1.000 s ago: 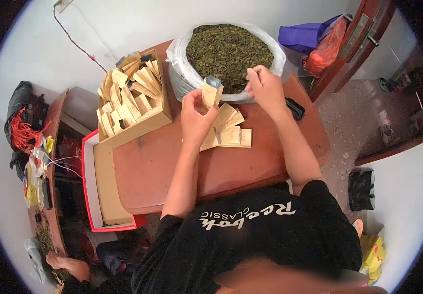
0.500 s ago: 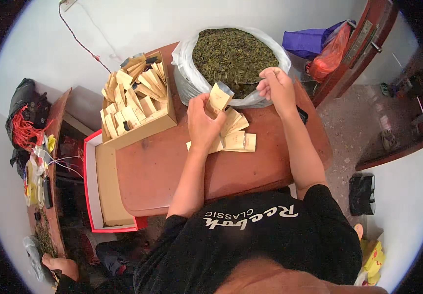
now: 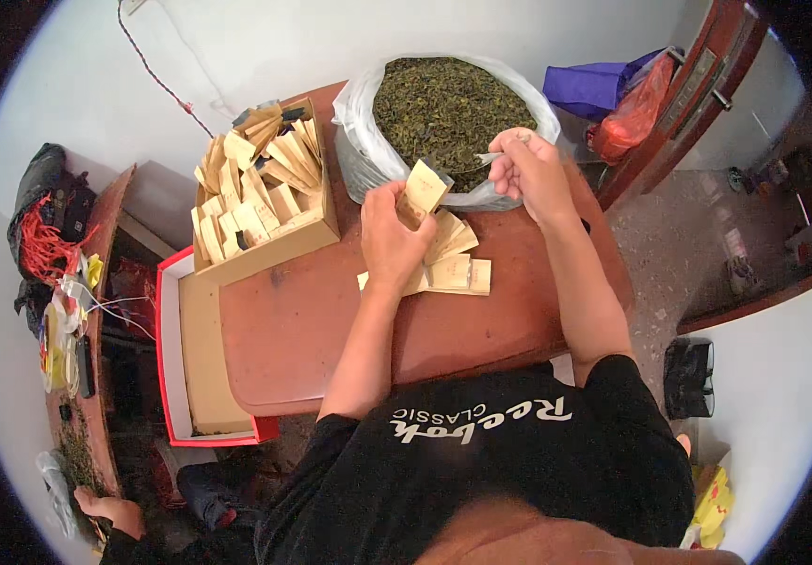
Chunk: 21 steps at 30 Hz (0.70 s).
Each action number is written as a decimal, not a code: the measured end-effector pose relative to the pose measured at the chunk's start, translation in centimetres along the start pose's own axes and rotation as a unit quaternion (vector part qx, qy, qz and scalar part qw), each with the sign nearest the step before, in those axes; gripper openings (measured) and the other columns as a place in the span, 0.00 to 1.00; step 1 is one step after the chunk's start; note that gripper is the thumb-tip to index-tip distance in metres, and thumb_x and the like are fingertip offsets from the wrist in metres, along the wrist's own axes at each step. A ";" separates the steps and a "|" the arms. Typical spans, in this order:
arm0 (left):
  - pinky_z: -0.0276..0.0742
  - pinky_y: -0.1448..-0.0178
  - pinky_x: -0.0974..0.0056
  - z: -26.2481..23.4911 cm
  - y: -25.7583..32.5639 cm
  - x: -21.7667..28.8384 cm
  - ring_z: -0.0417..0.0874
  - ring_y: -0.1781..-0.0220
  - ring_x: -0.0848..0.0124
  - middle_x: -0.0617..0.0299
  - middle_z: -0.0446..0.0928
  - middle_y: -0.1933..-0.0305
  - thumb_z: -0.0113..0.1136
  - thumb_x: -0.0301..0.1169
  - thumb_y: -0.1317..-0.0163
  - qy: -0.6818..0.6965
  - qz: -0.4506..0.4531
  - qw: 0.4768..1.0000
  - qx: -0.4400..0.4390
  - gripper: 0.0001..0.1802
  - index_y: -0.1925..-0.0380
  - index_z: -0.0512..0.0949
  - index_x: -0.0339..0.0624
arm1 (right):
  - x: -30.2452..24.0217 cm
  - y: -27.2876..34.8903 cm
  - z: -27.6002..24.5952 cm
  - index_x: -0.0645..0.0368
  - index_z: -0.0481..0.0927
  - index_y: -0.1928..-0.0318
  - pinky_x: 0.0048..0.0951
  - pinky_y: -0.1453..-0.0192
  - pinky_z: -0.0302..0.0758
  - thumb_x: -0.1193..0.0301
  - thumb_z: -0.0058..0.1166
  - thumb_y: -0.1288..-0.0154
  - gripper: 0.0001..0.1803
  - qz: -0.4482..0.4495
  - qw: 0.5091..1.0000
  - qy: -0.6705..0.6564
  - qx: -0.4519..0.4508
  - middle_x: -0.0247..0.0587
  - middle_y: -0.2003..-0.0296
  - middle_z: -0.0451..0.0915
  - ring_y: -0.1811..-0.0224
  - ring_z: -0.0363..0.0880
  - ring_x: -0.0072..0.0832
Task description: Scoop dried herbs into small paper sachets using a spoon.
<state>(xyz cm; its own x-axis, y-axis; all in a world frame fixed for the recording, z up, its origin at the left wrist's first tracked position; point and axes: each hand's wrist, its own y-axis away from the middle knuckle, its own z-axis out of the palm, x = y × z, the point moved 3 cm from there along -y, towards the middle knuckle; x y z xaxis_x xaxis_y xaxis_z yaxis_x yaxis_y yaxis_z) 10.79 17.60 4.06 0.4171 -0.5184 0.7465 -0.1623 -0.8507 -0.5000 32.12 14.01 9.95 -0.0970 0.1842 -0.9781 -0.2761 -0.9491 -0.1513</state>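
Between the thumb and fingers of my left hand (image 3: 394, 235) is a small tan paper packet (image 3: 422, 188), tilted, with its silvery mouth facing up and right. My right hand (image 3: 530, 169) is closed on a small silvery spoon (image 3: 488, 159), mostly hidden by the fingers, whose tip points toward the packet. Behind both hands stands a white plastic bag (image 3: 354, 141) filled with dried green tea leaves (image 3: 453, 104). Several more tan packets (image 3: 458, 273) lie fanned on the reddish-brown table (image 3: 302, 330), beside and below my left hand.
An open carton (image 3: 279, 250) crammed with upright packets stands at the table's back left. Below it sits a red-rimmed box lid (image 3: 200, 358). At the right are a door (image 3: 683, 104) and purple and red bags (image 3: 589, 89). Another person's hand (image 3: 109, 511) shows at the lower left.
My right hand has shifted slightly, and the spoon's silvery tip now shows over the near edge of the leaves. The left hand with the packet stays almost in place.
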 end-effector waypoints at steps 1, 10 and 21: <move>0.72 0.41 0.53 0.0 0.0 0.0 0.75 0.46 0.54 0.54 0.74 0.53 0.68 0.29 0.54 0.001 0.001 1.000 0.001 0.27 0.51 0.73 0.41 | 0.0 0.0 0.1 0.56 0.76 0.59 0.14 0.81 0.64 0.63 0.47 0.24 0.11 -0.002 1.000 0.020 -0.009 0.32 0.78 0.79 0.81 0.74 0.15; 0.74 0.44 0.59 0.0 0.4 0.0 0.77 0.52 0.60 0.53 0.74 0.54 0.69 0.28 0.52 -0.016 0.026 0.999 0.007 0.26 0.51 0.74 0.36 | -2.1 1.8 4.1 0.61 0.78 0.57 0.32 0.66 0.77 0.67 0.44 0.25 0.12 -0.158 0.908 0.381 -0.075 0.44 0.74 0.82 0.73 0.82 0.32; 0.73 0.41 0.54 0.3 0.6 -0.7 0.76 0.46 0.54 0.53 0.74 0.52 0.69 0.30 0.53 0.015 -0.012 1.000 -0.005 0.27 0.50 0.74 0.41 | -3.8 2.5 3.9 0.62 0.79 0.53 0.30 0.65 0.78 0.70 0.47 0.25 0.11 -0.219 0.890 0.397 -0.049 0.42 0.75 0.81 0.74 0.82 0.30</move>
<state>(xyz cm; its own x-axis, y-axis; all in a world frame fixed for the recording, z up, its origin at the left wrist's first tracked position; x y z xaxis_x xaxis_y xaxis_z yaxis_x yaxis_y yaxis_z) 10.63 17.46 3.09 0.3932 -0.5000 0.7717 -0.1612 -0.8637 -0.4775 28.02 11.90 13.85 0.7162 0.3408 -0.6091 -0.0320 -0.8558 -0.5164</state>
